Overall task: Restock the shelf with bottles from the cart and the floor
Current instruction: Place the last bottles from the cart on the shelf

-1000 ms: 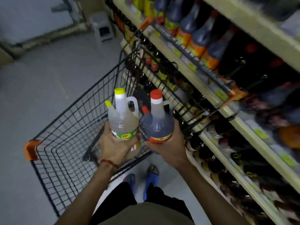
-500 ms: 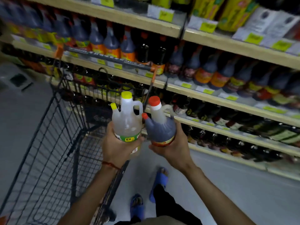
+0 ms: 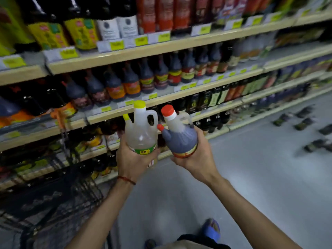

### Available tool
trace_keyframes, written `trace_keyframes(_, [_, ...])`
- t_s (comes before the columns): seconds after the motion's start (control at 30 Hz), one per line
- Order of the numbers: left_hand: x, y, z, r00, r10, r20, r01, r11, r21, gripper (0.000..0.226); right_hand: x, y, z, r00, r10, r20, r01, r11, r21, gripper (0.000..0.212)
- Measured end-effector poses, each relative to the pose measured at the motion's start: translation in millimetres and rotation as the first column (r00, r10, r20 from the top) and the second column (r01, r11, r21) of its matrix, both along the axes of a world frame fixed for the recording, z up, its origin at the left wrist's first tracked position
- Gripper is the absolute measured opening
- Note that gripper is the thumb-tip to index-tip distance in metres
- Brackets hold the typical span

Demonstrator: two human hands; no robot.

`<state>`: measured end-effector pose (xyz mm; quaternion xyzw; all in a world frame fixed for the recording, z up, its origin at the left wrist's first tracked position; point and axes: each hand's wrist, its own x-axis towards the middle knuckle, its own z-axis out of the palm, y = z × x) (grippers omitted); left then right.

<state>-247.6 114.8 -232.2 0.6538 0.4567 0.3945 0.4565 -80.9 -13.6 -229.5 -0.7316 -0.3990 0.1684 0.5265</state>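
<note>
Standing before the supermarket shelf [image 3: 161,49] with one bottle in each hand. Gripping a clear bottle [image 3: 141,137] from below in the left hand [image 3: 133,164], fingers and thumb curled round its base and green label [image 3: 143,151]; held upright, yellow cap [image 3: 139,104] at 12 o'clock, handle turned to 3 o'clock. Gripping a dark bottle [image 3: 181,141] the same way in the right hand [image 3: 197,159], palm under its base; tilted slightly toward 11 o'clock, red cap [image 3: 167,110] on top, small red spout [image 3: 160,127] pointing to 9 o'clock, just beside the clear bottle's side; touching or not, cannot tell. Both held near frame centre, in front of the lower shelf rows, the dark bottle at 3 o'clock of the clear one. Wearing a red cord [image 3: 126,179] on the left wrist.

Rows of dark bottles with orange, red and yellow labels filling the shelf from 9 through 12 to 2 o'clock, yellow price tags [image 3: 116,45] along the shelf edges. Black wire cart [image 3: 53,200] at 8 o'clock, blurred, with an orange plastic piece [image 3: 57,114] near 9 o'clock. Several small dark bottles [image 3: 303,124] lying scattered on the grey floor [image 3: 251,177] at 3 o'clock, well apart from the hands. Blue sandal [image 3: 212,229] at 5 o'clock.
</note>
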Motion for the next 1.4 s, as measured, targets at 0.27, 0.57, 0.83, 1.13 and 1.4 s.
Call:
trace_keyframes(0.27, [185.1,-64.6,5.0,0.984,-0.176,0.023,0.177,0.984,-0.025,0.096,157.0,-94.3,2.9,0.981,-0.195,-0.012,0.195,0.980,0.024,0.094])
trace_keyframes(0.57, [374.7,-131.4,-5.1,0.945,-0.326,0.025,0.327,0.944,-0.038,0.094,326.8,-176.9,-1.8,0.945,-0.325,-0.016,0.326,0.944,0.050,0.093])
trace_keyframes(0.83, [518.5,-137.7,-14.6,0.910,-0.415,-0.019,0.413,0.909,-0.055,0.087,452.4,-199.8,-7.1,0.917,-0.399,-0.023,0.399,0.917,-0.006,0.105])
trace_keyframes(1.13, [712.1,-121.6,-35.8,0.858,-0.512,0.021,0.512,0.853,-0.103,0.099,622.0,-189.5,-16.6,0.878,-0.479,0.002,0.478,0.875,-0.071,0.103])
trace_keyframes(1.4, [859.0,-116.2,-29.1,0.813,-0.582,0.002,0.581,0.810,-0.084,0.089,757.9,-178.7,-26.1,0.853,-0.522,-0.002,0.519,0.848,-0.109,0.097])
